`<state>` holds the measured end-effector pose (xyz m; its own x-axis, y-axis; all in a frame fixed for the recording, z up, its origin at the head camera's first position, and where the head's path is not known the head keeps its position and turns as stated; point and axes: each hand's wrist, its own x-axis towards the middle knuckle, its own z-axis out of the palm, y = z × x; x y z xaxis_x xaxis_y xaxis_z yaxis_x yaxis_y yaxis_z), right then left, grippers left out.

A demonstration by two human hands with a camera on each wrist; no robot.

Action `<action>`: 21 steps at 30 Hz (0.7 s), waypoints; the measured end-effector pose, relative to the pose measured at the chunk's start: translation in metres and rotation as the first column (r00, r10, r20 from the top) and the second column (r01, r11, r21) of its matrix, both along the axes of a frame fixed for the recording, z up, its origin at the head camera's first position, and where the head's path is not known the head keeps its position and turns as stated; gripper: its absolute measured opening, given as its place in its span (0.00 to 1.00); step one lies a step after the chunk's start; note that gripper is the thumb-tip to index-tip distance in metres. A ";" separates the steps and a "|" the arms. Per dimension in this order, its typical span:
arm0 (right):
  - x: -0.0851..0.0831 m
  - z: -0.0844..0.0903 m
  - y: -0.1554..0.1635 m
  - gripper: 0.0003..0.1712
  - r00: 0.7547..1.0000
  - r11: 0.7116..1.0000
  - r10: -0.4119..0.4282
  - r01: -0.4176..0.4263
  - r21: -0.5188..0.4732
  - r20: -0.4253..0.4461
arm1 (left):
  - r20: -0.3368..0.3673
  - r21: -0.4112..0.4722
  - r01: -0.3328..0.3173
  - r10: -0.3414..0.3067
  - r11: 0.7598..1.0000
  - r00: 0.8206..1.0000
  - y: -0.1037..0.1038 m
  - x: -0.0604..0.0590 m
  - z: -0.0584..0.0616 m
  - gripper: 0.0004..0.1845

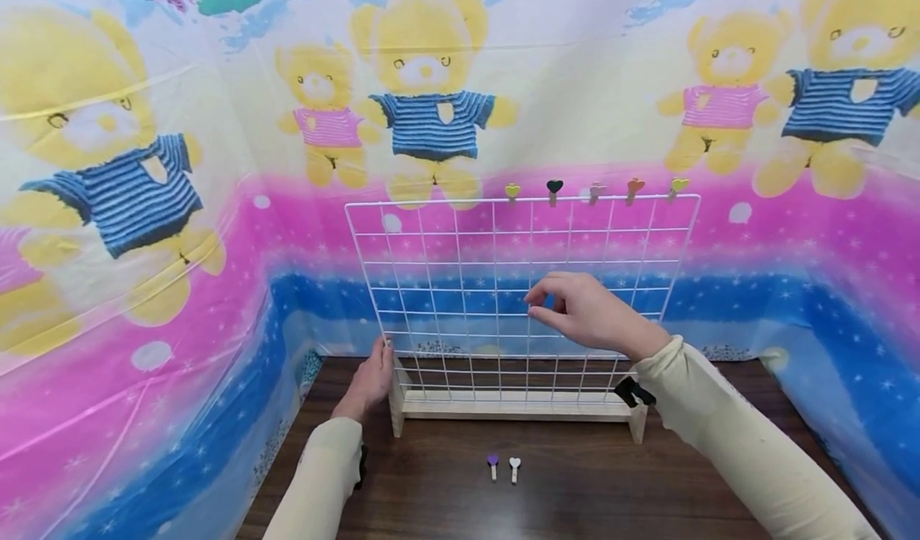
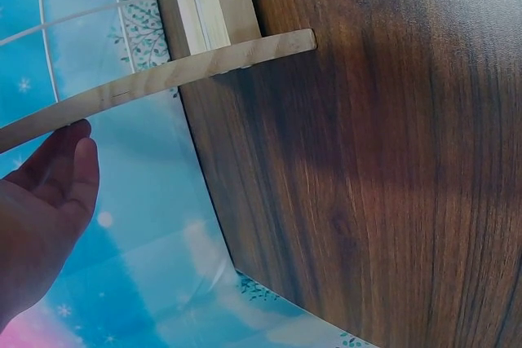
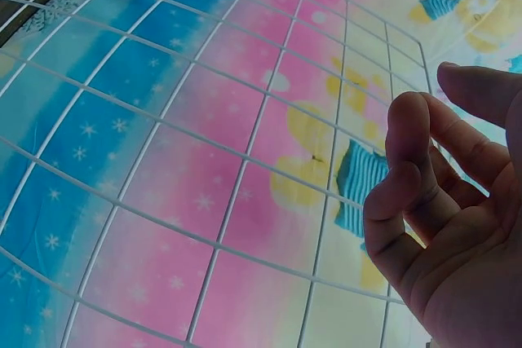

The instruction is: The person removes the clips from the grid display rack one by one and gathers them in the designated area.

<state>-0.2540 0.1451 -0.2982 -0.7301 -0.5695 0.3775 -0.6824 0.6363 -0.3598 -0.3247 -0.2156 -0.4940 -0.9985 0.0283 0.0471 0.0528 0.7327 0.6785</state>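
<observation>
left hand (image 1: 370, 380) relaxed, fingertips on wire grid (image 1: 460, 284) left edge | right hand (image 1: 592, 314) loosely curled, empty, before grid | two clips (image 1: 504, 467) on desk (image 1: 575, 484) below hands

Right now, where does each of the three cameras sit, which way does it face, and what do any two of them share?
Head: worn high, looking forward and down at the white wire grid panel in its pale wooden base; both hands and cream sleeves show.
Left wrist: low by the dark wooden table, facing the base's foot; left hand shows.
Right wrist: facing the grid up close; right hand, fingers loosely curled.
Shared: all three see the grid.
</observation>
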 end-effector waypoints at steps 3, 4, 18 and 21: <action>-0.001 0.000 0.001 0.09 1.000 1.000 -0.001 0.001 0.003 -0.012 | -0.002 -0.002 -0.001 0.001 1.000 1.000 0.000 0.000 0.000 0.28; -0.002 0.000 0.001 0.09 1.000 1.000 -0.004 0.004 0.003 -0.016 | -0.003 0.001 -0.002 0.002 1.000 1.000 0.000 0.000 0.000 0.28; -0.021 0.013 0.007 0.10 0.999 0.997 -0.044 0.043 -0.069 -0.018 | -0.007 -0.003 0.001 -0.001 1.000 1.000 -0.001 0.000 0.000 0.28; -0.026 0.019 0.005 0.10 0.997 0.995 -0.061 0.057 -0.086 -0.046 | -0.004 0.005 0.000 0.000 1.000 1.000 -0.001 0.000 0.000 0.28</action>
